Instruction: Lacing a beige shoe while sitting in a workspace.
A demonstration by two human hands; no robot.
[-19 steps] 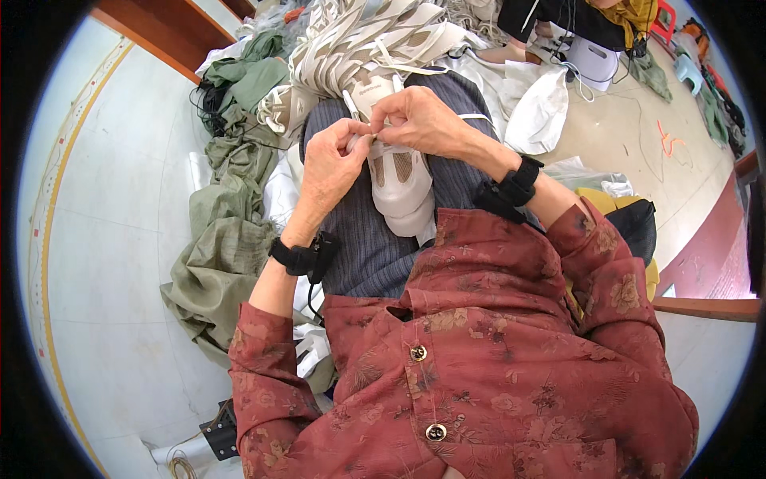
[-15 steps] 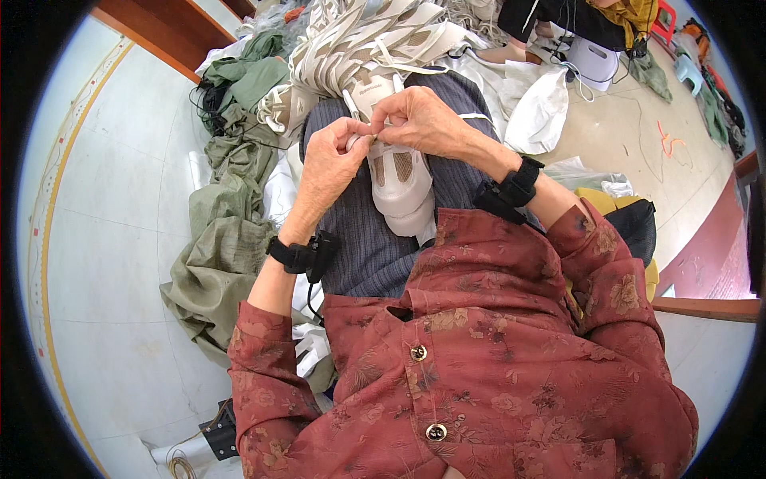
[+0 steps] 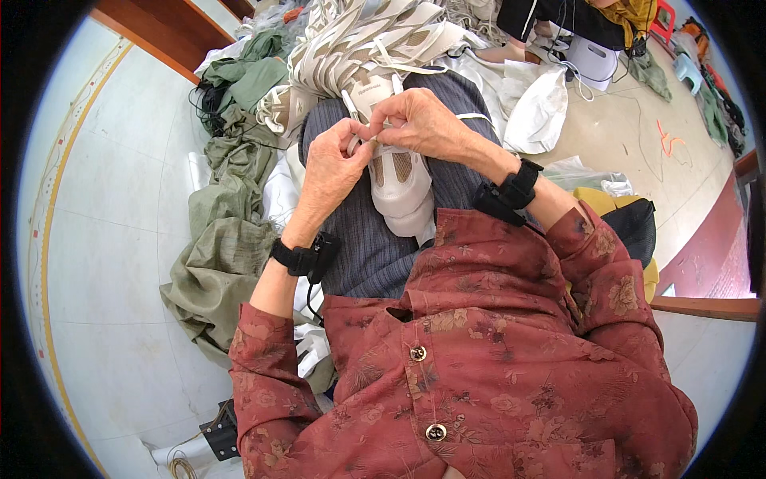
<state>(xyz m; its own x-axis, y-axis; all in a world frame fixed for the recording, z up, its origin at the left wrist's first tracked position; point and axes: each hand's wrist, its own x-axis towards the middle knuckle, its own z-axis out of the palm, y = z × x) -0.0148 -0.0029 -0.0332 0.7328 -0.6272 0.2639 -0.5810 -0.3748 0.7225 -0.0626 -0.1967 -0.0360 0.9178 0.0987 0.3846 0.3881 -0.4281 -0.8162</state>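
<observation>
A white shoe upper (image 3: pixel 399 188) with beige mesh panels lies on my lap, toe toward me. My left hand (image 3: pixel 331 172) pinches its left edge near the lacing area, thumb and forefinger closed on the material. My right hand (image 3: pixel 419 120) grips the upper's top edge from the right, fingers curled over it and touching the left fingertips. A white lace or strap (image 3: pixel 348 102) sticks out just beyond the hands. Both wrists wear black bands.
A heap of several white and beige shoe uppers (image 3: pixel 359 36) lies beyond my knees. Olive green cloth sacks (image 3: pixel 227 231) are piled on the floor at my left. White bags (image 3: pixel 538 112) lie at the right, with another person (image 3: pixel 574 20) seated farther back.
Both hands have shifted very slightly on the upper; the grip and the shoe's place on my lap stay the same.
</observation>
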